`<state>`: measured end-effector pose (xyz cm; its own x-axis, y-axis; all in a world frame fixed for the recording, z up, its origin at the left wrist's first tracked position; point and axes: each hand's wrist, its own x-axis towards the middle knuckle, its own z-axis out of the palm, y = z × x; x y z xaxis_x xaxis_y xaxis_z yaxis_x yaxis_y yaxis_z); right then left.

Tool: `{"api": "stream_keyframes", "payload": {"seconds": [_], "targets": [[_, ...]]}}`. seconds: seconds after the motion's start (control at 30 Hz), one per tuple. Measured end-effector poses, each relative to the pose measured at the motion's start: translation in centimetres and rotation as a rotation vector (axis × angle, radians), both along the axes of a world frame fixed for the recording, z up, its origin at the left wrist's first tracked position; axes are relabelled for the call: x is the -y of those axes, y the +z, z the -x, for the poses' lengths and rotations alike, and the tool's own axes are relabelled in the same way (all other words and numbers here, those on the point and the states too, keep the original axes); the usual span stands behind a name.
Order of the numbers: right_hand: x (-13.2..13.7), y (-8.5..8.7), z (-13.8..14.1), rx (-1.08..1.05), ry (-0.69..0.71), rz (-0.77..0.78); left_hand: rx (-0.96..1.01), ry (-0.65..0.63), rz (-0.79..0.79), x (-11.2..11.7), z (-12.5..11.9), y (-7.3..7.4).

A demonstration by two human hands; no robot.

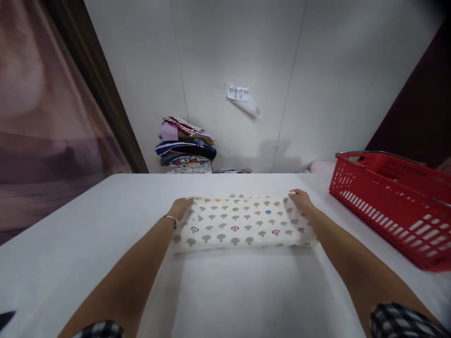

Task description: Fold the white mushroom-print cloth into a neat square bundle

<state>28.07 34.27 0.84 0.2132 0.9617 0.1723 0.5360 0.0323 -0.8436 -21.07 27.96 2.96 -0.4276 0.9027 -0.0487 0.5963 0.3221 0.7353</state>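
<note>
A cream cloth (243,220) with grey and a few coloured mushroom prints stretches between my hands over the white table. My left hand (181,207) grips its far left corner, fingers partly hidden by the fabric. At the far right corner, my right hand (299,198) pinches the cloth's edge. The far edge is held up and the printed face hangs toward me; I cannot tell how much of the near edge touches the table.
The white table (88,220) reaches a pale wall. A red plastic basket (387,202) stands at the right. Behind the far edge rises a stack of folded clothes (186,145). A paper note (238,94) is stuck on the wall, and a curtain (45,117) hangs at left.
</note>
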Motion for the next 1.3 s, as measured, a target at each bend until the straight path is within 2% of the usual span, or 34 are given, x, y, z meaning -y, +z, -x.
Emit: {"api": "stream_keyframes", "payload": {"seconds": [0.1,0.23,0.4,0.5,0.63,0.73,0.83,1.1,1.17,1.23,1.3], "targets": [[-1.6,-0.9,-0.2,0.052,-0.060,-0.075,-0.040,0.010,0.030,-0.7,0.5,0.1],[-3.3,-1.9,0.7,0.225,-0.071,-0.009,-0.176,0.030,0.103,-1.5,0.2,0.1],[-4.2,-3.2,1.6,0.329,-0.093,0.020,-0.363,0.037,0.141,-1.6,-0.7,-1.0],[-4.1,-3.2,1.7,0.396,-0.078,0.041,-0.469,0.052,0.156,-1.2,-0.7,-1.6],[-3.7,-2.6,2.5,0.482,-0.128,0.109,-0.506,0.112,0.135,-0.8,-1.1,-1.9],[-3.4,-2.2,3.3,0.586,-0.133,0.195,-0.565,0.090,0.174,-0.8,-1.7,-1.8],[-3.5,-2.0,3.6,0.641,-0.105,0.213,-0.617,0.056,0.192,-1.0,-2.2,-1.6],[-5.0,-2.4,1.4,0.505,-0.010,0.150,-0.535,0.013,0.297,-2.4,-1.5,-0.5],[-5.2,-2.8,1.1,0.461,-0.007,0.115,-0.574,0.000,0.271,-2.7,-1.8,-0.2],[-5.3,-3.2,1.1,0.431,-0.004,0.076,-0.663,-0.043,0.161,-3.1,-2.8,-0.2],[-5.3,-3.5,1.2,0.422,-0.010,0.054,-0.742,-0.182,0.002,-3.6,-4.4,-0.3]]}}
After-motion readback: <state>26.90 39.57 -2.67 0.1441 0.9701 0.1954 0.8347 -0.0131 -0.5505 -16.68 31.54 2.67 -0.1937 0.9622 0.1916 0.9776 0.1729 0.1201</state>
